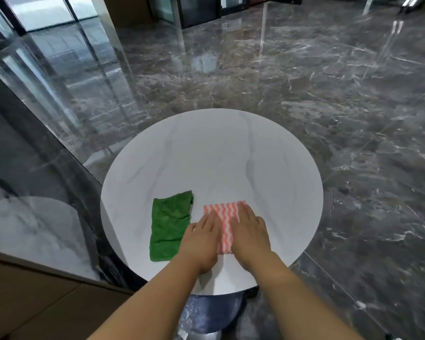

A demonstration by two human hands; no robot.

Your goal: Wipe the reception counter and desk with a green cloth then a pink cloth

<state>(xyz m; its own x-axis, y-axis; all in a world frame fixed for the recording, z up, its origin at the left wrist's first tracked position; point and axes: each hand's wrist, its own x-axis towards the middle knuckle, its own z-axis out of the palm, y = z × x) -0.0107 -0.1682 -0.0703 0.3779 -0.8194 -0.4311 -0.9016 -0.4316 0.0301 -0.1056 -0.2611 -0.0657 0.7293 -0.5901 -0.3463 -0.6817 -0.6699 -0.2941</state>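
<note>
A round white marble-look tabletop (211, 155) fills the middle of the head view. Near its front edge lies a folded pink cloth (225, 217) with white wavy stripes. My left hand (201, 239) lies flat on the cloth's left side and my right hand (249, 234) lies flat on its right side, fingers straight and pointing away from me. To the left of the hands a green cloth (168, 224) lies spread on the table, untouched.
A dark polished marble floor (329, 94) surrounds the table. A dark glossy curved wall (35, 168) stands close on the left, with a brown surface (35, 303) at the bottom left. Glass panels rise at the far left.
</note>
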